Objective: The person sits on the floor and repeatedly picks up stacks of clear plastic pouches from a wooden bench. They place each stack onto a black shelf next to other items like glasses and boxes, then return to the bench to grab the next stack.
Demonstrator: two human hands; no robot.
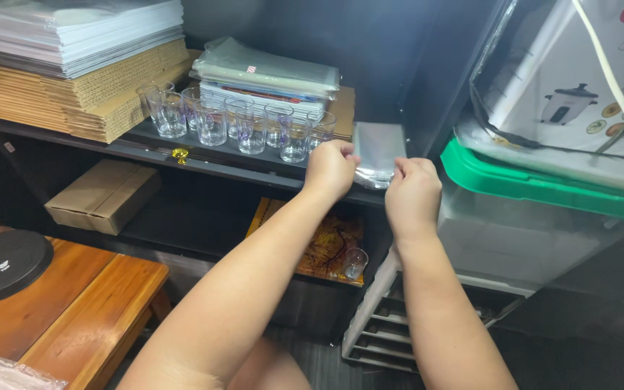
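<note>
Both hands are up at the front edge of a dark shelf (204, 162), working on a stack of clear plastic bags (377, 152) that lies at the shelf's right end, just beside the row of glasses. The left hand (331, 170) is closed in a loose fist with its fingertips pinched on the near left edge of the stack; the right hand (413, 189) is likewise curled, thumb and fingers nipping the near right corner. From how they sit, a single bag looks to be in the course of being peeled from the stack, though no bag is yet free of it or opened. About nine small clear drinking glasses (243, 123) with a faint purple print stand upright and bare in two rows on the shelf, none of them wrapped, so as a judgement the work is at an early stage. One more glass (355, 263) stands alone on a patterned orange box (323, 245) on the lower shelf, also uncovered. Behind the glasses lie flat packets in plastic sleeves (269, 72); to the left, stacked corrugated cardboard sheets (74, 94); to the right, a clear storage bin with a green lid (543, 184).
</note>
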